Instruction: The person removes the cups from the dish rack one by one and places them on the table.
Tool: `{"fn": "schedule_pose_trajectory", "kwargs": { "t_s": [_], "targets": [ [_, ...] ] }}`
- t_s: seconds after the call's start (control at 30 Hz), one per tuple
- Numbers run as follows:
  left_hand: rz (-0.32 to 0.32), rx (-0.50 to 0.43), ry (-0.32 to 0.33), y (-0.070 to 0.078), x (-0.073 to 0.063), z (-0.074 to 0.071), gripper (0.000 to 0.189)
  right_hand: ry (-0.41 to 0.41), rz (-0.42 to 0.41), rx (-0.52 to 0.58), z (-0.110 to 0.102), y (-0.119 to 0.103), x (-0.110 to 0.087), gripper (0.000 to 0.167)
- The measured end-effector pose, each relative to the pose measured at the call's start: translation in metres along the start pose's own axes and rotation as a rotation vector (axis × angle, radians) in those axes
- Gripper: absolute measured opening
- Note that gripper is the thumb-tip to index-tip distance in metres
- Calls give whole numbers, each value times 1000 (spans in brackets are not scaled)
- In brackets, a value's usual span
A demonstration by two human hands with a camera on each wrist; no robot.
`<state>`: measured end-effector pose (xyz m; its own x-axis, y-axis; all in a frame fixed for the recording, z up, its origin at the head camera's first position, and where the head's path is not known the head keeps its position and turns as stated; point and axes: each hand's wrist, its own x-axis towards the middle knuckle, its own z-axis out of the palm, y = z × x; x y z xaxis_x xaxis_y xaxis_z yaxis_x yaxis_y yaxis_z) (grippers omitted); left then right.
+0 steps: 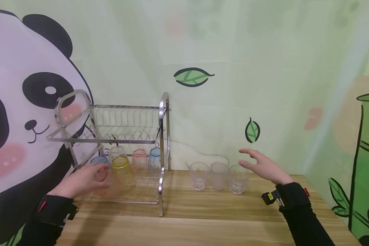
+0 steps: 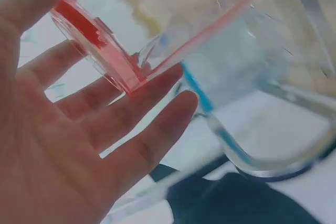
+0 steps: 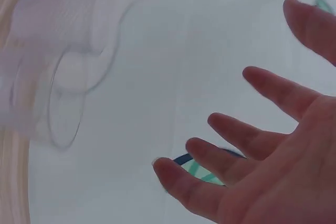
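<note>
In the head view my left hand [image 1: 86, 179] is at the front left of a metal dish rack [image 1: 136, 141], holding a red-rimmed glass [image 1: 101, 174]. The left wrist view shows this glass [image 2: 105, 45] between the thumb and spread fingers. Glasses stand on the rack's lower level: a blue-rimmed one [image 1: 99, 160] behind my hand, a yellow one [image 1: 122, 169], a clear one [image 1: 117, 152], a red-rimmed one [image 1: 139, 160] and another blue-rimmed one [image 1: 155, 159]. My right hand [image 1: 265, 167] hovers empty, fingers extended, beside a clear glass [image 1: 238, 181].
Left of that clear glass are a frosted glass [image 1: 219, 176] and another clear glass [image 1: 199, 176], in a row on the wooden table [image 1: 203, 229]. The rack's upper level has wire slots. A printed backdrop [image 1: 221, 102] with a panda and leaves hangs behind the table.
</note>
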<state>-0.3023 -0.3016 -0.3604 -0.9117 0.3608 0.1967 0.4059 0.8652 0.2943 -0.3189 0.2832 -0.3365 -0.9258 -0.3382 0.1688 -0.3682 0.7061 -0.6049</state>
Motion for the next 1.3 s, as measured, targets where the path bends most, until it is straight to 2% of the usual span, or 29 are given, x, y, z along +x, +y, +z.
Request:
{"fn": "schedule_pose_trajectory", "kwargs": {
  "t_s": [0.1,0.2,0.37,0.5,0.57,0.73,0.93,1.13,1.3],
  "targets": [
    [0,-70,36,16,-5,2,69,19,-27,41,12,-7,-9,65],
    [-8,-134,70,33,-9,6,70,4,-54,76,26,-15,-17,63],
    [-16,-265,122,62,-13,18,71,-65,-50,154,46,-28,-28,59],
    [-43,-373,122,81,-16,28,71,-150,-59,243,59,-39,-34,55],
    [-55,-426,128,90,-15,33,70,-177,-67,282,67,-43,-33,54],
    [-59,-566,137,111,-6,45,69,-174,-82,378,88,-49,-25,51],
    [-58,-663,196,133,1,51,67,-197,-69,554,116,-60,-20,48],
    [-53,-845,128,149,5,56,66,-207,-58,739,138,-71,-17,51],
    [-27,-983,84,164,15,70,62,-213,-85,982,148,-77,-15,52]
  ]
}}
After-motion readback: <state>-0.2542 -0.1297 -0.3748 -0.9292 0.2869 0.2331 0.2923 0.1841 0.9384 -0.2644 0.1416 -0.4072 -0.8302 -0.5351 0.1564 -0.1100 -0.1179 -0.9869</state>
